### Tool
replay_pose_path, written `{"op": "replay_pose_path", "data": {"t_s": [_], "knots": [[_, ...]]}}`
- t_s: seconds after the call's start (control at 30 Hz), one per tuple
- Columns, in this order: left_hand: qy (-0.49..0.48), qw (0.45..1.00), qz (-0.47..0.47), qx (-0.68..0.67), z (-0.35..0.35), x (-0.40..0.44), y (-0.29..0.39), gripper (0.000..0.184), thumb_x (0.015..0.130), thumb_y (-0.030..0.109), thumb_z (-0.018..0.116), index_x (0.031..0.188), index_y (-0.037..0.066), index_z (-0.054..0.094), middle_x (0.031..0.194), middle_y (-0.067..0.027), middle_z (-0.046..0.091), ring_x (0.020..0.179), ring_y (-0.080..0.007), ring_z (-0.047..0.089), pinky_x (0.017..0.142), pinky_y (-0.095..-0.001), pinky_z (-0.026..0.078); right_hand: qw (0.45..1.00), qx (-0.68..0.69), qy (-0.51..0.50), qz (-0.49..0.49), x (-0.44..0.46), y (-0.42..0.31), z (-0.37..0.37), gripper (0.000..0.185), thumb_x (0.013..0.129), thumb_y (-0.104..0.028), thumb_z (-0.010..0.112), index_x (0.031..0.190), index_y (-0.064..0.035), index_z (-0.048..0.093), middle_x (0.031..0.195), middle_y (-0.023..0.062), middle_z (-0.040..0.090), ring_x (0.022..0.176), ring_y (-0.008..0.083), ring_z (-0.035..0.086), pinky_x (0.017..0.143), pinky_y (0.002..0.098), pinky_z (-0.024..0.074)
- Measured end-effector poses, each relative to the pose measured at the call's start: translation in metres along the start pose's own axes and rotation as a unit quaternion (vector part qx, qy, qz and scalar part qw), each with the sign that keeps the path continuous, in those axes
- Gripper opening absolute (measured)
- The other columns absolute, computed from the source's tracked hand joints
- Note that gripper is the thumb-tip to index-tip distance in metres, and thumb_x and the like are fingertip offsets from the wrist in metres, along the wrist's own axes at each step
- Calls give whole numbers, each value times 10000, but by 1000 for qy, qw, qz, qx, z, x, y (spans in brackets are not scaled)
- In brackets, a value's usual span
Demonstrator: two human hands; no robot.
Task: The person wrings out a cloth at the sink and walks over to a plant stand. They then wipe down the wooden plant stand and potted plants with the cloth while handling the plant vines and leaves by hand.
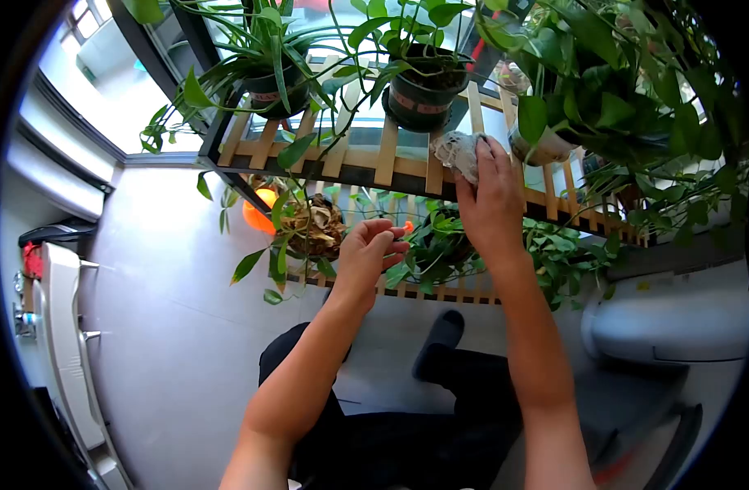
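My right hand [493, 200] presses a crumpled grey-white cloth [460, 155] against the slats of the upper plant shelf [387, 155], its fingers bent over the cloth's right side. To the cloth's left is a dark green pot [423, 102] with a leafy plant, and on its right a whitish pot [544, 147] sits under dense leaves. Lower down, my left hand [370, 253] hangs in the air before the lower shelf, fingers loosely curled and slightly apart, with nothing visible in them. A small orange object [408, 227] shows just beyond its fingertips.
Another potted plant [276, 90] stands on the upper shelf's left. Below are an orange round object [261, 211], dried brown leaves [313, 224] and trailing green vines [444, 245]. A white rounded appliance [668, 314] is at the right. Pale floor [170, 310] extends left.
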State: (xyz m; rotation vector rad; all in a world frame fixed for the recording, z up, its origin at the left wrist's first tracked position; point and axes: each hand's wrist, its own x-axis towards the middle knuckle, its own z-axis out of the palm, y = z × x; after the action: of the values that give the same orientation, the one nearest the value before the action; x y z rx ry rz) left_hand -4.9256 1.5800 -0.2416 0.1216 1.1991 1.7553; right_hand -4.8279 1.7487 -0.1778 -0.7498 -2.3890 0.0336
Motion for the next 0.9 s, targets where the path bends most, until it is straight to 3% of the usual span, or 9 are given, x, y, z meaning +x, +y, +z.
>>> {"op": "replay_pose_path", "data": {"t_s": [0.2, 0.27, 0.43, 0.5, 0.57, 0.63, 0.67, 0.83, 0.9], "knots": [[-18, 999, -5, -28, -6, 8, 4, 166, 942, 116, 532, 1082, 38, 579, 1063, -97, 670, 911, -167, 667, 787, -285, 533, 993, 68, -37, 84, 53, 17, 25, 377, 844, -72, 575, 1214, 2, 572, 1170, 248, 592, 1062, 409, 583, 896, 453, 467], [-17, 999, -17, -43, -5, 9, 1, 160, 944, 116, 530, 1079, 43, 578, 1057, -92, 673, 908, -168, 668, 789, -286, 532, 993, 47, 11, 110, 67, 42, 49, 366, 845, -112, 584, 1197, -12, 587, 1153, 237, 598, 1016, 440, 593, 891, 473, 480], [-33, 995, -47, -87, -4, 8, 1, 128, 955, 118, 524, 1048, 54, 583, 1047, -89, 677, 905, -165, 669, 782, -281, 531, 977, 67, 43, 198, 117, 54, 75, 402, 811, -196, 646, 1171, -20, 611, 1206, 248, 593, 1068, 429, 579, 910, 457, 471], [-34, 994, -55, -85, -2, 7, 3, 128, 956, 120, 524, 1047, 54, 584, 1046, -91, 677, 905, -164, 669, 780, -279, 530, 977, 63, 127, 159, 131, 66, 92, 423, 797, -229, 676, 1164, -27, 614, 1186, 232, 611, 1088, 403, 577, 933, 447, 459], [-33, 994, -62, -82, 0, 5, 4, 128, 956, 122, 524, 1046, 54, 585, 1044, -93, 677, 905, -163, 669, 778, -276, 529, 976, 56, 120, 173, 136, 74, 98, 435, 785, -259, 700, 1170, -72, 623, 1162, 210, 625, 1077, 383, 584, 958, 428, 451], [-31, 994, -65, -81, 0, 6, 5, 130, 956, 122, 524, 1047, 53, 585, 1037, -94, 676, 905, -163, 669, 776, -273, 527, 985, 58, 67, 147, 149, 91, 104, 420, 780, -282, 706, 1165, -130, 636, 1173, 213, 616, 1055, 381, 588, 963, 415, 452], [-30, 994, -67, -83, 0, 7, 7, 130, 956, 122, 524, 1047, 53, 585, 1037, -94, 676, 905, -163, 669, 776, -273, 527, 989, -20, 23, 143, 159, 99, 106, 315, 800, -281, 669, 1084, -144, 673, 1122, 189, 650, 1022, 372, 601, 951, 407, 459], [-28, 993, -69, -89, 1, 6, 9, 130, 953, 122, 528, 1049, 58, 587, 1025, -88, 676, 894, -160, 667, 766, -275, 526, 996, -70, -57, 10, 142, 56, 68, 185, 830, -208, 570, 901, -96, 700, 913, 140, 694, 953, 367, 614, 930, 424, 459], [-34, 993, -60, -94, 2, 7, 9, 130, 951, 121, 531, 1052, 60, 586, 1024, -86, 677, 893, -160, 666, 766, -277, 526, 994, -36, -80, -60, 137, 66, 72, 181, 815, -187, 572, 905, -91, 697, 918, 149, 693, 940, 367, 617, 918, 432, 455]]}}
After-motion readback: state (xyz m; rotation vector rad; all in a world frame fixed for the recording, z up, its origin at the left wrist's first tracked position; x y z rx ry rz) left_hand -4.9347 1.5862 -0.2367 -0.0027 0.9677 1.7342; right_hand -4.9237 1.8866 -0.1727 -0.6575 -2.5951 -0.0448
